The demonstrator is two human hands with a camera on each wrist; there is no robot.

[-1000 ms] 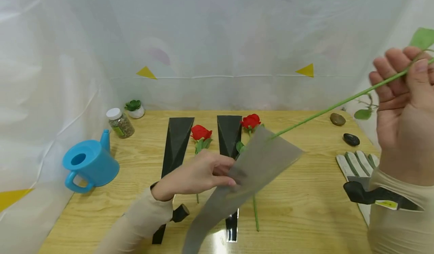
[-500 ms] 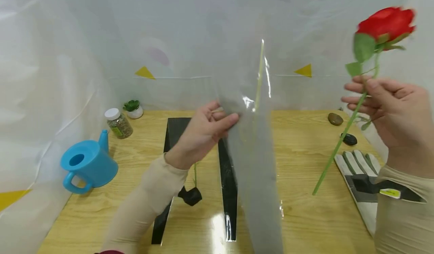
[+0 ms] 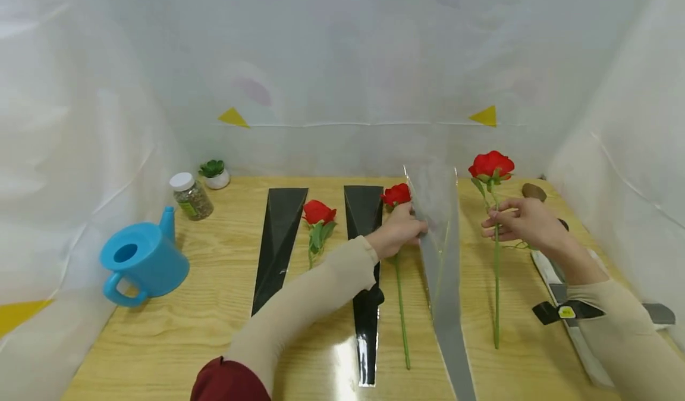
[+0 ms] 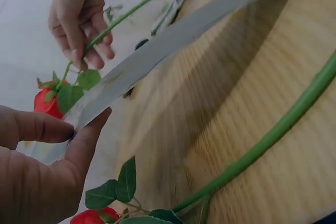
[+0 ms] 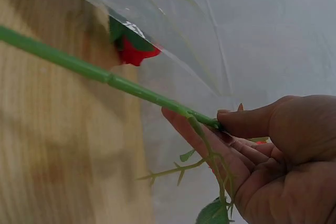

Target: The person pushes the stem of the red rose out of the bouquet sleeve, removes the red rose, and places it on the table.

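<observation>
My left hand point(image 3: 397, 232) pinches the edge of a long, tapering clear-grey flower sleeve point(image 3: 445, 282), thumb on one side and fingers on the other in the left wrist view. To its right, my right hand point(image 3: 527, 225) pinches the green stem of an artificial red rose point(image 3: 491, 164), which stands upright with its bloom at the top and its stem end pointing at me. The right wrist view shows the thumb against the stem point(image 5: 142, 92) near a thorny side twig. A second red rose point(image 3: 396, 194) lies on the table, partly behind my left hand.
Two black sleeves point(image 3: 288, 210) lie on the wooden table point(image 3: 176, 341), with another red rose point(image 3: 319, 212) between them. At left are a blue watering can point(image 3: 143, 261), a jar point(image 3: 191, 196) and a potted succulent point(image 3: 214, 174). Stones point(image 3: 534, 191) and a glove point(image 3: 546, 265) are at right.
The sleeve has swung from tilted across the middle to upright, further right, still in my left hand. My right hand has come down and inward, turning the rose upright.
</observation>
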